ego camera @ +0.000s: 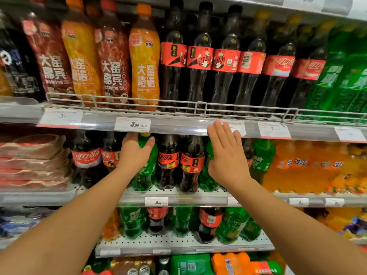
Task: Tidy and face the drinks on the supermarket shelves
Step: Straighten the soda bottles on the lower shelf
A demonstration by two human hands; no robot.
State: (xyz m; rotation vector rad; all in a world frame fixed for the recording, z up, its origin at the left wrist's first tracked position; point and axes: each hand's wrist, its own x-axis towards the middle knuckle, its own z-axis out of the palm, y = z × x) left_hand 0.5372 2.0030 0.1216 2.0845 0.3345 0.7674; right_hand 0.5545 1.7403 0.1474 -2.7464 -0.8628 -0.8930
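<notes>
On the middle shelf (178,196), my left hand (135,151) grips the upper part of a green soda bottle (146,171), thumb on its right side. Two dark cola bottles with red labels (168,161) (191,163) stand to its right. My right hand (226,155) is raised in front of another green bottle (208,179), fingers straight and together, its fingertips reaching the price rail above; I cannot tell if it touches the bottle. More cola bottles (87,158) stand left of my left hand.
The upper shelf holds tall maroon and orange bottles (145,62), a row of cola bottles (224,62) and green bottles (341,76) behind a wire guard (198,108). Orange drinks (309,165) fill the middle shelf's right; stacked trays (33,161) its left. Mixed bottles stand below.
</notes>
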